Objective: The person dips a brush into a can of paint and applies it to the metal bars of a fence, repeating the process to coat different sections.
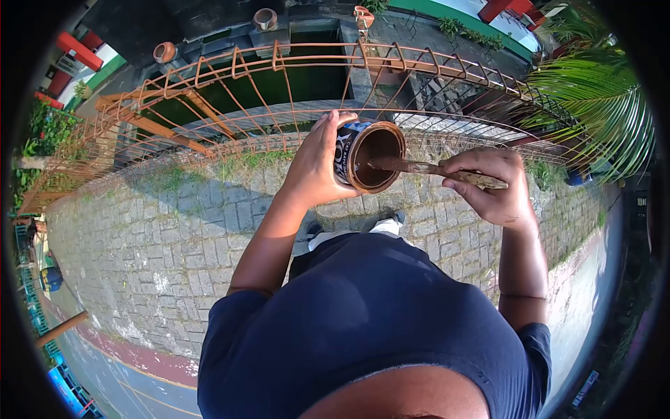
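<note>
My left hand (319,159) is wrapped round a paint can (343,158), tilted so that its open mouth faces me. Brown paint coats the can's rim and inside. Between the thumb and fingers of my right hand (494,183) is the wooden handle of a paintbrush (426,167). The brush's paint-covered end reaches into the can's mouth, and its bristles cannot be told apart from the brown paint there. Just beyond both hands runs a wire fence (279,64), coloured reddish brown along its curved top.
Paving blocks (181,244) with grass between them lie underfoot. Behind the fence is a dark green pool (314,70) with clay pots (265,19) by it. Palm fronds (593,91) hang over the fence at the right. A blue round object (51,278) stands far left.
</note>
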The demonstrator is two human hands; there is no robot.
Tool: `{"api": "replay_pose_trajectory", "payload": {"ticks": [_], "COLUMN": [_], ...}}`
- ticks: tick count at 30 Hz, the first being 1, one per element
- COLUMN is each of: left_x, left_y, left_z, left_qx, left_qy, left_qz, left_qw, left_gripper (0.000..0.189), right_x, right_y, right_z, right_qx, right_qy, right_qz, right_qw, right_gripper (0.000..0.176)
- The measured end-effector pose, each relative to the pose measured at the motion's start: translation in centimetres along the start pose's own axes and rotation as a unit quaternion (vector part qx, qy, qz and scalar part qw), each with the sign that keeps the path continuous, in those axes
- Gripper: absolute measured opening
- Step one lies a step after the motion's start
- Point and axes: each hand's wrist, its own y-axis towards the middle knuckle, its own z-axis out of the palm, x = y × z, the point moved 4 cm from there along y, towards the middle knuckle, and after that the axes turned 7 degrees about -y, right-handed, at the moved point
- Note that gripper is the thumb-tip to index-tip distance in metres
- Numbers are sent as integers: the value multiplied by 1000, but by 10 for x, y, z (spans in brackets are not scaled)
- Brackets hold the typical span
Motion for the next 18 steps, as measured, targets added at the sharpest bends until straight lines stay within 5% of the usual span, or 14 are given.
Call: {"api": "replay_pose_trajectory", "payload": {"ticks": [11, 18], "left_x": [-19, -42], "left_y": [61, 97], "left_z": [148, 212], "left_qx": [-32, -44], "left_qy": [58, 67], "left_qz": [-62, -120], "left_qw": [996, 989], "left_gripper": [149, 151], "right_x": [-144, -166], "right_y": [-59, -76], "right_z": [-109, -140], "right_qx": [-32, 127], "right_qy": [30, -101], "right_qz": [-32, -249], "right_qw": [999, 955], "right_gripper": [18, 23]}}
